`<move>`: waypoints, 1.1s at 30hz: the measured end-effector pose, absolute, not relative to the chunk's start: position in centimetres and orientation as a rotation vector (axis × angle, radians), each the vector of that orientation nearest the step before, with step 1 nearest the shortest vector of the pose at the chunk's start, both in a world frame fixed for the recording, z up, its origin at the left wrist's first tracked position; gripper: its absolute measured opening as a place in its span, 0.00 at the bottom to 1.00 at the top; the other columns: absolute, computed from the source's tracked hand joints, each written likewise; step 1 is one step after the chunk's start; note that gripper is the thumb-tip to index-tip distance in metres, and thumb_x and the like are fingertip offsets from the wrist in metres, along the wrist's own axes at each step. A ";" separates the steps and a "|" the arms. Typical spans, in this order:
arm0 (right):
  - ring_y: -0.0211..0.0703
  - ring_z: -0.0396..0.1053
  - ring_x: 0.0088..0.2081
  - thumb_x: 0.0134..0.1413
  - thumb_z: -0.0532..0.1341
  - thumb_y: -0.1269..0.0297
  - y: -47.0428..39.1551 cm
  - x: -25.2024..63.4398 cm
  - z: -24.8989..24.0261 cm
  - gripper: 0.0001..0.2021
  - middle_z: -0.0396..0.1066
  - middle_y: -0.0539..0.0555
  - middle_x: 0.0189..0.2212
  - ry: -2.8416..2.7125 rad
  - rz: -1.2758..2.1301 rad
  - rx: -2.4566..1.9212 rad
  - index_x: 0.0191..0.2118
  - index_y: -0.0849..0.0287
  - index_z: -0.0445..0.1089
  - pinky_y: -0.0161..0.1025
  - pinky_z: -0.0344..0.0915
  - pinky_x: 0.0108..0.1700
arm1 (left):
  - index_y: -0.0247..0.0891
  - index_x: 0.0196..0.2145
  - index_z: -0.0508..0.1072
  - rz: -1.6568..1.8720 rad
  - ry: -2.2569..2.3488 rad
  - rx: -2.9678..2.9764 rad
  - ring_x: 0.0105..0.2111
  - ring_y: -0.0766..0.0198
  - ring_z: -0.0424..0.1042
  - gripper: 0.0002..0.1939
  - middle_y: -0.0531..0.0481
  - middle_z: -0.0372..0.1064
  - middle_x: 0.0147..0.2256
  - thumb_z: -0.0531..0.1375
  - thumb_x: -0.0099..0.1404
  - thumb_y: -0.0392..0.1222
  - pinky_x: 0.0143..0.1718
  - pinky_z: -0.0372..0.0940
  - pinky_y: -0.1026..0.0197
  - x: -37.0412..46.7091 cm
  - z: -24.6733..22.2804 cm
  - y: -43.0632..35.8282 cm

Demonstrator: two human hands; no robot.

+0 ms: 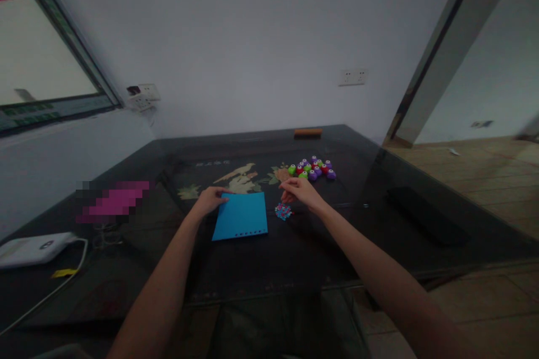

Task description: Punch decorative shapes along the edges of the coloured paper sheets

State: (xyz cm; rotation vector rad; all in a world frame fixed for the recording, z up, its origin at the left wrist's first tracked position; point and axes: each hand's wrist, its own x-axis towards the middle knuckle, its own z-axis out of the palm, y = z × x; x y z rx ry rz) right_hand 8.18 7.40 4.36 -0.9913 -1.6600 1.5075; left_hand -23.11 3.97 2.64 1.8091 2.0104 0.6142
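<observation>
A blue sheet point(241, 216) lies on the dark table, with a row of small dark marks along its near edge. My left hand point(211, 200) rests at the sheet's far left corner, its fingers closed on that corner. Just right of the sheet is a small pile of multicoloured beads point(283, 211). Over the pile's far side, my right hand point(300, 190) has its fingertips pinched together; whatever they hold, if anything, is too small to make out. Behind it sits a cluster of red, green and purple balls with eyes point(314, 169).
An orange-brown bar point(307, 132) lies at the table's far edge. A long black object point(425, 216) is on the right. To the left are a white device point(36, 249) with a cable, a yellow piece point(64, 273) and a blurred pink item point(118, 201).
</observation>
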 end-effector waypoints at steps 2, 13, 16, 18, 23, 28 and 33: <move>0.35 0.70 0.21 0.56 0.55 0.67 7.5 8.2 4.3 0.06 0.71 0.51 0.19 -1.668 1.510 -0.984 0.32 0.62 0.67 0.30 0.66 0.24 | 0.38 0.41 0.76 0.566 2.044 1.844 0.34 0.58 0.69 0.18 0.47 0.73 0.33 0.59 0.50 0.40 0.36 0.61 0.60 -23.2 2.5 4.1; 0.34 0.70 0.20 0.55 0.57 0.66 7.3 8.1 4.4 0.06 0.71 0.50 0.18 -1.637 1.518 -1.001 0.31 0.63 0.67 0.30 0.66 0.24 | 0.37 0.44 0.75 0.424 2.051 1.910 0.35 0.59 0.68 0.20 0.47 0.72 0.34 0.58 0.52 0.41 0.37 0.60 0.62 -23.6 2.2 4.3; 0.34 0.69 0.20 0.54 0.57 0.66 7.2 8.1 4.5 0.06 0.71 0.50 0.18 -1.635 1.509 -1.009 0.31 0.63 0.67 0.30 0.66 0.24 | 0.37 0.43 0.75 0.477 1.989 1.939 0.35 0.58 0.68 0.20 0.46 0.72 0.34 0.58 0.52 0.42 0.37 0.60 0.61 -24.0 1.9 4.4; 0.34 0.69 0.20 0.55 0.57 0.66 7.2 8.1 4.5 0.06 0.71 0.50 0.18 -1.638 1.505 -1.009 0.31 0.63 0.67 0.30 0.66 0.24 | 0.36 0.42 0.75 0.504 1.966 1.952 0.33 0.57 0.67 0.20 0.46 0.72 0.33 0.58 0.51 0.43 0.36 0.59 0.60 -24.1 1.8 4.4; 0.33 0.70 0.20 0.55 0.56 0.67 7.3 8.1 4.4 0.06 0.70 0.49 0.17 -1.649 1.505 -1.006 0.31 0.63 0.67 0.28 0.65 0.23 | 0.35 0.40 0.76 0.498 1.938 1.959 0.29 0.58 0.67 0.20 0.47 0.70 0.28 0.58 0.50 0.43 0.32 0.58 0.61 -24.0 2.1 4.2; 0.34 0.70 0.20 0.54 0.57 0.66 7.5 8.1 4.1 0.06 0.70 0.49 0.17 -1.648 1.508 -0.984 0.31 0.63 0.67 0.29 0.66 0.25 | 0.35 0.40 0.76 0.477 1.959 1.956 0.29 0.59 0.67 0.19 0.48 0.69 0.28 0.58 0.50 0.43 0.31 0.59 0.62 -23.8 2.3 4.1; 0.34 0.69 0.20 0.54 0.57 0.65 7.6 8.1 3.9 0.07 0.70 0.50 0.18 -1.670 1.506 -0.964 0.30 0.63 0.67 0.31 0.66 0.25 | 0.35 0.40 0.75 0.497 1.957 1.981 0.35 0.57 0.68 0.18 0.44 0.69 0.35 0.59 0.50 0.40 0.37 0.61 0.60 -23.7 1.9 4.1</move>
